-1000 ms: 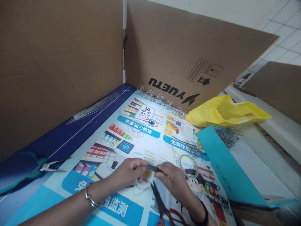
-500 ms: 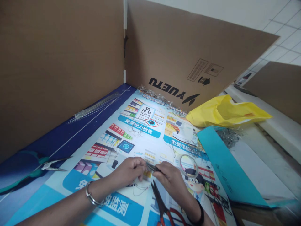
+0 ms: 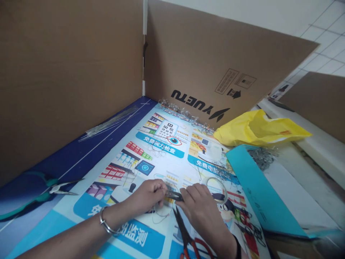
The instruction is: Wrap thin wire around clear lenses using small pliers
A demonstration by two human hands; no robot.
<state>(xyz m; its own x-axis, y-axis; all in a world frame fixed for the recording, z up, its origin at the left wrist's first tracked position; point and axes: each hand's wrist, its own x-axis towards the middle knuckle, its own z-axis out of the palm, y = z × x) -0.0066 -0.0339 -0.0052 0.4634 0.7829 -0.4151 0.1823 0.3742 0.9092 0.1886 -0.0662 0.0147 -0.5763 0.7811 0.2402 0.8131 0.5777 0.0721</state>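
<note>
My left hand (image 3: 151,196), a metal bangle on its wrist, is closed in a pinch on thin wire near the middle of the printed sheet. Just to its right, my right hand (image 3: 198,205) is wrapped round small dark pliers (image 3: 174,195), whose jaws point left and reach my left fingertips. A thin wire loop (image 3: 161,217) hangs below the left fingers. Red-handled scissors (image 3: 185,233) lie below the right hand, blades pointing up the sheet. A coil of wire (image 3: 223,187) lies beyond the right hand.
Green-handled pliers (image 3: 43,194) lie at the left, with straight wires (image 3: 110,124) farther back. Wire bits line the sheet's far edge. A yellow bag (image 3: 258,129) and a teal folder (image 3: 264,194) with a wire pile (image 3: 261,158) are at right. Cardboard walls (image 3: 210,54) stand behind.
My right hand has rolled over, its back now turned more upward, and the small pliers lie more level. My left hand has hardly moved.
</note>
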